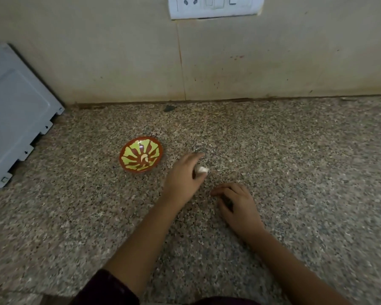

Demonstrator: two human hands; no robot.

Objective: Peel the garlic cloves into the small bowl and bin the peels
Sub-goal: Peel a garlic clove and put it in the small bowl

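Your left hand [184,172] pinches a garlic clove [202,169] beside the small bowl [121,157]. Your right hand [237,204] curls; its grip is unclear.

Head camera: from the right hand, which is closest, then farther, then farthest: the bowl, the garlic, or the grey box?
1. Garlic clove, in the left hand, just ahead-left of the right hand.
2. Small bowl, farther left.
3. Grey box, far left by the wall.

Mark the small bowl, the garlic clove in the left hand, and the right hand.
small bowl [130,155], head view, patterned inner wall.
garlic clove [202,170], head view, its exposed white end.
right hand [237,202], head view, back of the hand.
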